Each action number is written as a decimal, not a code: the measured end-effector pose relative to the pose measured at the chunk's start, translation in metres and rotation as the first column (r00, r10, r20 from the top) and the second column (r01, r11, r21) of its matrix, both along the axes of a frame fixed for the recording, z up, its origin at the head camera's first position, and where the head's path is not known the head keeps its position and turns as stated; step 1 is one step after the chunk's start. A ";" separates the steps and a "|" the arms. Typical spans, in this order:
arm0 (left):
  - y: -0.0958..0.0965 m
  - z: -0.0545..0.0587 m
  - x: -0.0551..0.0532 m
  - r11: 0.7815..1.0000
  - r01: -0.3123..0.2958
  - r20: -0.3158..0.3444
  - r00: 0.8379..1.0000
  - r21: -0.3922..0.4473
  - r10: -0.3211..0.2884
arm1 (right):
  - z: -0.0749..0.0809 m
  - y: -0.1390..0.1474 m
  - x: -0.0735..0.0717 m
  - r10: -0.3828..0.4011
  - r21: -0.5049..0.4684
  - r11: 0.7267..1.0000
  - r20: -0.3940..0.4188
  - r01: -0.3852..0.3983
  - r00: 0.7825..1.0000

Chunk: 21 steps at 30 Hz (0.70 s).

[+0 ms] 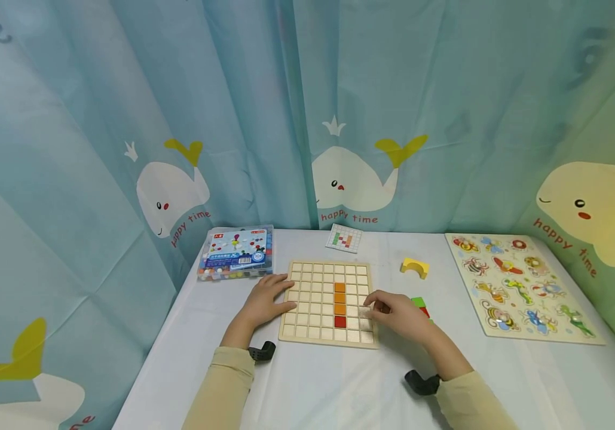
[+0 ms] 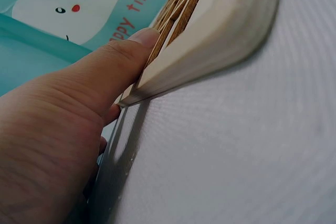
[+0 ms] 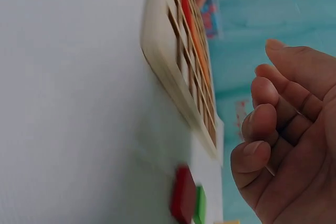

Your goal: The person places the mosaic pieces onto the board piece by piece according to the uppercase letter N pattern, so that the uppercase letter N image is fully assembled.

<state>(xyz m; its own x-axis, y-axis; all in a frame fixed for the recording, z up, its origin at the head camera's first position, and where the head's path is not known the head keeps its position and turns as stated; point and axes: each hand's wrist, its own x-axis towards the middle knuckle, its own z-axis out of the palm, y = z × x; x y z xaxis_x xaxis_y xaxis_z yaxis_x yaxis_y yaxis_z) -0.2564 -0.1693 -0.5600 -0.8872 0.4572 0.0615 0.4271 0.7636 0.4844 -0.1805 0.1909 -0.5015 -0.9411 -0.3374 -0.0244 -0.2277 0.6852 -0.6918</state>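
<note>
A wooden grid board (image 1: 307,298) lies flat on the white table. One of its columns holds several orange tiles (image 1: 340,298) with a red tile (image 1: 340,322) at the near end. My left hand (image 1: 260,303) rests at the board's left edge, its straight thumb (image 2: 113,64) touching the rim. Over the right edge of the board hovers my right hand (image 1: 401,316). In the right wrist view its fingers (image 3: 260,121) are loosely curled, with nothing between them and the thumb. A red block (image 3: 183,194) and a green block (image 3: 199,204) lie beside the board, partly hidden by this hand in the head view.
A small pattern card (image 1: 344,239) lies behind the board. At the back left sits a clear box of colored pegs (image 1: 235,252). To the right are a yellow arch block (image 1: 415,267) and a bug puzzle board (image 1: 525,292). A curtain (image 1: 264,119) hangs behind the table.
</note>
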 end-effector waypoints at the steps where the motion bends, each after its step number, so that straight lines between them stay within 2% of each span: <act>1: 0.000 0.000 0.000 1.000 0.001 -0.001 1.000 0.001 -0.001 | 0.002 0.005 0.000 -0.012 0.007 1.000 -0.004 0.012 1.000; 6: -0.001 -0.002 0.000 1.000 0.002 -0.009 1.000 0.000 -0.002 | 0.008 0.031 0.000 -0.072 0.026 0.997 -0.016 0.073 0.997; 13: 0.000 -0.002 0.000 1.000 0.006 -0.016 1.000 0.001 -0.006 | 0.007 0.069 0.003 -0.118 0.037 0.992 -0.057 0.121 0.991; 21: 0.000 -0.002 -0.001 1.000 0.003 -0.017 1.000 -0.003 -0.003 | -0.001 0.101 0.005 -0.176 0.082 0.981 0.024 0.173 0.984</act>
<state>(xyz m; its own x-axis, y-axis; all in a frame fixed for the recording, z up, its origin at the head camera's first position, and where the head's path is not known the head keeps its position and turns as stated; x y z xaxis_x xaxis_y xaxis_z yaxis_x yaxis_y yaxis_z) -0.2570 -0.1696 -0.5621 -0.8847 0.4601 0.0751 0.4376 0.7639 0.4744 -0.1757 0.2915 -0.5020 -0.9837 -0.1640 -0.0742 -0.0795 0.7656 -0.6384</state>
